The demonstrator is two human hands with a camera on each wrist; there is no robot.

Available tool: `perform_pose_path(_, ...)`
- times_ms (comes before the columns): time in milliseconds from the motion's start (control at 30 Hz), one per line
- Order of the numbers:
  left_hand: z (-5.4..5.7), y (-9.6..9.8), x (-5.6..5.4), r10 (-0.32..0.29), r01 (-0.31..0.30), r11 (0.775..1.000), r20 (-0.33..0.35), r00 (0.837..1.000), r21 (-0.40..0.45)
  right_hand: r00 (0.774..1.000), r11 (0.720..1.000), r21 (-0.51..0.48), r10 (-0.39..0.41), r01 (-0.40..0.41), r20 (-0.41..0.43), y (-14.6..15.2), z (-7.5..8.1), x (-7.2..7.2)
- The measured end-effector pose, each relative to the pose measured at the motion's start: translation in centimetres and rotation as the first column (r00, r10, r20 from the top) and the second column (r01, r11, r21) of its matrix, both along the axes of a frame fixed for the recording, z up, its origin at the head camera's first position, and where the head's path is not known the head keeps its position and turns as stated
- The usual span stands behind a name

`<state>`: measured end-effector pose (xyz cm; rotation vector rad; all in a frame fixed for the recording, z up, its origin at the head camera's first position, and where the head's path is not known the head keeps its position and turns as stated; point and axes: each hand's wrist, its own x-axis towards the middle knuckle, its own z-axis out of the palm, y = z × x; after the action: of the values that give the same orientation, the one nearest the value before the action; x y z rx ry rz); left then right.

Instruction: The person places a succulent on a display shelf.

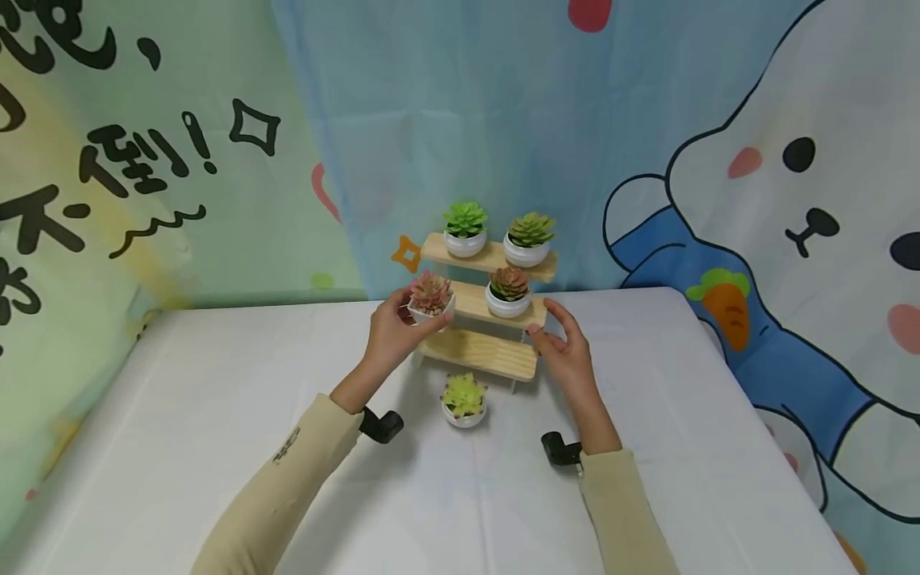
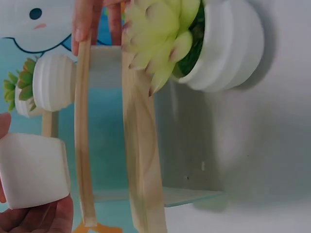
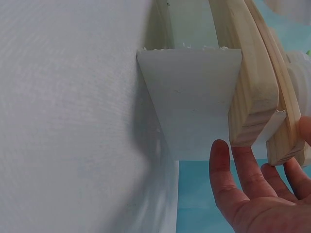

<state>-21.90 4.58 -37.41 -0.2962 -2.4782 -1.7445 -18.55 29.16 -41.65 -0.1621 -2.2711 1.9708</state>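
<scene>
My left hand (image 1: 395,327) grips a white pot (image 2: 34,170) with a pink succulent (image 1: 430,292) at the left end of the middle tier. The pot's base is close over that tier in the left wrist view. At the other end, my right hand (image 1: 571,359) holds the edge of the three-tier wooden stand (image 1: 477,354), thumb at the front and fingers round the end. A reddish succulent in a round white pot (image 1: 508,306) sits on the middle tier. In front of the stand, a yellow-green succulent (image 1: 463,394) stands on the table in a ribbed white pot (image 2: 233,48).
Two green succulents (image 1: 465,219) in white pots share the top tier, and the bottom tier bears nothing. White cloth covers the table (image 1: 237,383). A printed curtain (image 1: 460,104) hangs right behind the stand.
</scene>
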Motion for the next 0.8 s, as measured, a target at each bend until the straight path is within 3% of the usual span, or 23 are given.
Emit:
perform_pose_path(400,0.6,2.1,-2.6,0.017,-0.017,1.0,0.042,0.999,-0.017,1.0,0.999,0.037,-0.006,0.005,0.026,0.1,0.1,0.1)
perform_pose_path(800,0.6,3.6,-3.6,0.011,-0.011,1.0,0.057,0.998,0.0,1.0,0.999,0.039,-0.009,0.009,0.007,-0.1,0.1,0.1)
